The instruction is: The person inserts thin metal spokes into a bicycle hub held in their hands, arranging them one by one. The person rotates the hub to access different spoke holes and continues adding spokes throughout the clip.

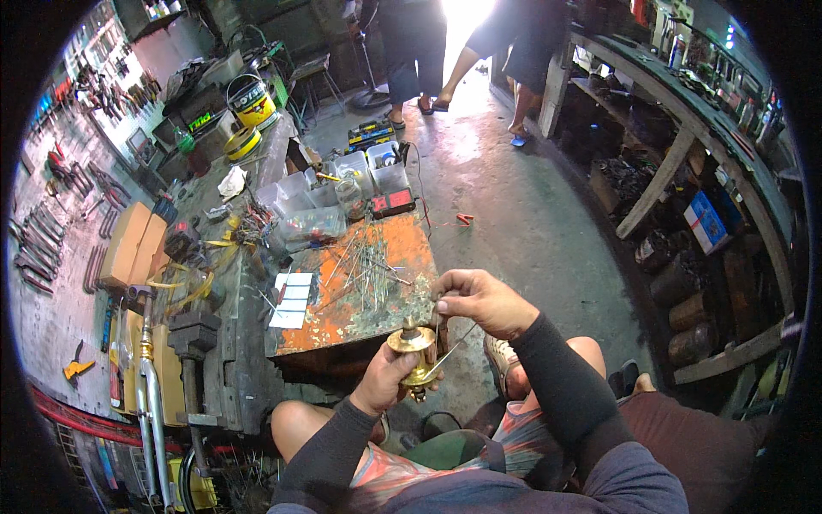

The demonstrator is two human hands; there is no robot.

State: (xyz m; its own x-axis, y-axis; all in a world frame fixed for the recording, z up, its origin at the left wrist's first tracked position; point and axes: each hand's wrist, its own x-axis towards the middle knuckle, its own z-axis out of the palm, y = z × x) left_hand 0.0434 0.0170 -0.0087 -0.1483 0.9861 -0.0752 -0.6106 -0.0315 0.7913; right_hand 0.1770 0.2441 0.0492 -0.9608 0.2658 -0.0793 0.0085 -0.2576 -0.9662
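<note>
My left hand [383, 383] is closed round a brass-coloured doorknob-like fitting [411, 342], with a round flange and a short neck on top. The fitting is held above my lap, just off the front edge of the work table. Up and to its right, my right hand [490, 301] is closed in a pinch on a thin metal piece, mostly hidden by the fingers. A slim metal rod [457, 344] slants from beside the fitting toward the right hand; I cannot tell which hand holds it. Many similar thin rods [372, 272] lie loose on the orange, paint-worn table [330, 321].
A white paper [291, 300] lies on the table. Clear plastic bins [295, 195] and a red-black device [393, 203] stand behind. A bench vise [193, 332] and hanging tools [38, 240] are at left. Other people's legs [415, 64] stand near the bright doorway; wooden shelving [668, 184] runs along the right.
</note>
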